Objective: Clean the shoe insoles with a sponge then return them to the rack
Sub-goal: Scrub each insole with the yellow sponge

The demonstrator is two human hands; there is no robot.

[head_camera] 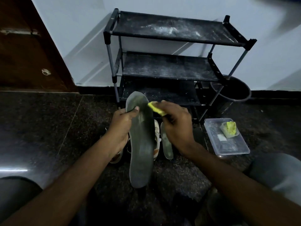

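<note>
Grey insole [141, 144] held by my left hand [121, 128]; right hand [176, 126] at 3 o'clock grips yellow sponge [156, 108] against it.

Taking the clear rectangular plastic container [228, 145] on the dark speckled stone floor [48, 124] as my landmark, I see a round black bucket [234, 93] just behind it, close to the pale wall [81, 38]. Far to the container's left stands a brown wooden door [24, 46] with a metal hinge [19, 32]. Also to its left, nearer than the door, I can make out a white and tan shoe [156, 136] lying on the floor, mostly hidden.
</note>
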